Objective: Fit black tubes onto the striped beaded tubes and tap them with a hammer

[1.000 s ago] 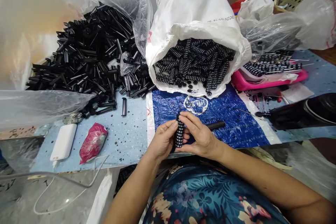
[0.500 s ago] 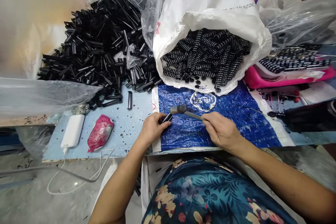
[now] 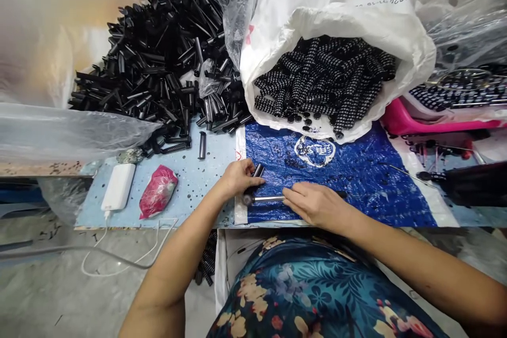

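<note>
My left hand [image 3: 238, 178] pinches a short black plastic tube [image 3: 259, 171] between thumb and fingers, over the left part of a blue printed sheet [image 3: 356, 174]. The tube is tilted, and the fingers hide its lower part. To its right, my right hand [image 3: 311, 203] is closed around a hammer [image 3: 269, 198] with a thin metal shaft and a dark grip. The hammer lies low across the sheet, its head [image 3: 248, 199] just below my left hand. A single black tube [image 3: 202, 145] stands apart on the light blue tabletop [image 3: 198, 182].
A heap of black tubes [image 3: 158, 74] fills the back left. Behind the sheet, an open white sack [image 3: 336, 18] holds black studded cylinders [image 3: 328, 79]. A pink tray [image 3: 412, 121] is at the right. A white power bank [image 3: 118, 186] and a pink wrapped bundle [image 3: 158, 191] lie at the left.
The hammer has come down from above the tube in my left hand towards the sheet's near edge, its head swinging left. My left hand still holds the tube. The whole view has shifted slightly.
</note>
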`<state>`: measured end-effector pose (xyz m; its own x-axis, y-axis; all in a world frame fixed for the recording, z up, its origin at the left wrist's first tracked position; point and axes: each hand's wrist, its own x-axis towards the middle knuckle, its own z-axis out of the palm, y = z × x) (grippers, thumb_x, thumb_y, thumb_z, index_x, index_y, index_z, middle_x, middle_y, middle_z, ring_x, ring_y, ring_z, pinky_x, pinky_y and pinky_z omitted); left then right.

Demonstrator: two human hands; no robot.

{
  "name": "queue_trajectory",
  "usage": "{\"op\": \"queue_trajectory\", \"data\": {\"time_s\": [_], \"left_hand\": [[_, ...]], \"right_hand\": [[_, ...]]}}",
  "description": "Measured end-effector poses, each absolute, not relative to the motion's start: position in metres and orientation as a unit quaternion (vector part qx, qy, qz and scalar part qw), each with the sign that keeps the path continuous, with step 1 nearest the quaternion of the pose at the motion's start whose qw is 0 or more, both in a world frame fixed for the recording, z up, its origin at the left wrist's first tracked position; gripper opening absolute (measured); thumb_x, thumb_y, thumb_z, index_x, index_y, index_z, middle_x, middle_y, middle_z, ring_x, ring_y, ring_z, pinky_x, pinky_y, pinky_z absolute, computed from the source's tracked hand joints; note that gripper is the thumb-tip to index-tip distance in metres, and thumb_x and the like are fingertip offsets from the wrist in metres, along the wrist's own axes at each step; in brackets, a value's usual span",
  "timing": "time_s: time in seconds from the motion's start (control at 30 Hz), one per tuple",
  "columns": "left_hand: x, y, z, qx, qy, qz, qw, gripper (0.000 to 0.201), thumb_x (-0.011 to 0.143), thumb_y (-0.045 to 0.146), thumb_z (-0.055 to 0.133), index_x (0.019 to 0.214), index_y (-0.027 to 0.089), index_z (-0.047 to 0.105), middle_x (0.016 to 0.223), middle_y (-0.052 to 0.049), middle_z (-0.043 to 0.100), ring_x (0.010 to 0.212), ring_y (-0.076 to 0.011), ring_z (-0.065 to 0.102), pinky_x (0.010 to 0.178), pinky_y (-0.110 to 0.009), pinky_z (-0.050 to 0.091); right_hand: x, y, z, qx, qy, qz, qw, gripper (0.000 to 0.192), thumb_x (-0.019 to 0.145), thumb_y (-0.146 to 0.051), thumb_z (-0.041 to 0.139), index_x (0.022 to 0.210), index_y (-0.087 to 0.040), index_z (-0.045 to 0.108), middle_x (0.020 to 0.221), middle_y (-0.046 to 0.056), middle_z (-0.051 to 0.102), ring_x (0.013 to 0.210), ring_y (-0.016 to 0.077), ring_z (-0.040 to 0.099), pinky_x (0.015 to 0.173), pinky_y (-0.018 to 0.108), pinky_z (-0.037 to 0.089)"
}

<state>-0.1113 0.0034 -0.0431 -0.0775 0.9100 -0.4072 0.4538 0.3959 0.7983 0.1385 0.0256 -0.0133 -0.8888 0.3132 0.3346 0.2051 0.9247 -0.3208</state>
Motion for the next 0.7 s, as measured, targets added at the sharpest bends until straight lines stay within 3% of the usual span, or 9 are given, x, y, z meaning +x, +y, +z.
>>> {"op": "queue_trajectory", "data": {"time_s": [0.07,0.13,0.27,0.3,0.37,0.43,0.5,0.6,0.7], "left_hand": [[-0.112,0.001,-0.036,0.498,0.7,0.251,0.446,0.032,0.058,0.028,0.083,0.067,0.018,0.054,0.057,0.002,0.05,0.051,-0.0099,0.038,0.051,-0.026,0.023],[-0.123,-0.011,-0.021,0.505,0.686,0.255,0.458,0.027,0.059,0.025,0.081,0.067,0.018,0.056,0.058,0.002,0.05,0.051,-0.0098,0.038,0.05,-0.025,0.023],[-0.176,-0.046,0.017,0.469,0.535,0.138,0.689,0.027,0.061,0.033,0.083,0.078,0.017,0.069,0.062,-0.002,0.055,0.056,-0.0144,0.047,0.054,-0.026,0.035],[-0.19,-0.051,0.022,0.444,0.548,0.141,0.694,0.033,0.06,0.037,0.083,0.084,0.017,0.071,0.064,-0.003,0.057,0.058,-0.0158,0.049,0.056,-0.027,0.038],[-0.212,-0.052,0.019,0.437,0.649,0.212,0.586,0.042,0.065,0.045,0.079,0.095,0.016,0.071,0.077,-0.008,0.064,0.07,-0.0198,0.057,0.066,-0.03,0.044],[-0.225,-0.038,0.003,0.436,0.789,0.263,0.343,0.042,0.077,0.048,0.068,0.103,0.015,0.068,0.094,-0.011,0.067,0.085,-0.0232,0.06,0.076,-0.032,0.045],[-0.232,-0.016,-0.018,0.413,0.876,0.202,0.144,0.038,0.086,0.044,0.058,0.108,0.013,0.064,0.101,-0.015,0.067,0.093,-0.027,0.06,0.079,-0.035,0.043],[-0.237,0.012,-0.045,0.408,0.905,0.064,0.102,0.026,0.088,0.037,0.053,0.096,0.015,0.062,0.093,-0.016,0.066,0.088,-0.03,0.06,0.072,-0.035,0.039],[-0.24,0.02,-0.057,0.426,0.891,0.076,0.133,0.017,0.086,0.035,0.053,0.081,0.019,0.056,0.075,-0.009,0.062,0.073,-0.0245,0.056,0.063,-0.031,0.032]], "right_hand": [[0.141,0.025,-0.015,-0.13,-0.969,0.137,0.156,0.021,0.103,-0.024,0.045,0.102,-0.013,0.063,0.073,0.005,0.054,0.065,0.0172,0.052,0.059,0.031,0.044],[0.15,0.028,-0.016,-0.122,-0.961,0.178,0.174,0.02,0.102,-0.023,0.046,0.107,-0.012,0.063,0.076,0.005,0.055,0.067,0.0167,0.052,0.061,0.03,0.045],[0.174,0.042,-0.02,-0.151,-0.947,0.189,0.212,0.02,0.099,-0.02,0.053,0.115,-0.012,0.062,0.087,0.008,0.061,0.075,0.0175,0.056,0.066,0.03,0.046],[0.178,0.045,-0.022,-0.164,-0.949,0.172,0.208,0.018,0.099,-0.02,0.055,0.113,-0.012,0.063,0.088,0.008,0.062,0.076,0.0182,0.057,0.067,0.032,0.047],[0.177,0.049,-0.026,-0.178,-0.954,0.151,0.19,0.017,0.098,-0.024,0.057,0.108,-0.013,0.065,0.089,0.009,0.062,0.078,0.0195,0.057,0.07,0.034,0.048],[0.168,0.052,-0.028,-0.178,-0.955,0.16,0.174,0.022,0.098,-0.033,0.059,0.106,-0.014,0.066,0.093,0.01,0.062,0.083,0.0209,0.058,0.074,0.036,0.049],[0.157,0.055,-0.026,-0.172,-0.951,0.192,0.173,0.028,0.098,-0.039,0.059,0.108,-0.014,0.066,0.097,0.01,0.062,0.088,0.0212,0.058,0.078,0.037,0.05],[0.146,0.071,-0.023,-0.195,-0.933,0.235,0.188,0.025,0.101,-0.037,0.054,0.106,-0.015,0.066,0.092,0.007,0.064,0.083,0.0176,0.059,0.077,0.033,0.049],[0.14,0.105,-0.02,-0.301,-0.886,0.262,0.237,0.023,0.101,-0.033,0.049,0.095,-0.018,0.066,0.08,0.002,0.064,0.071,0.0145,0.058,0.068,0.029,0.046]]}}
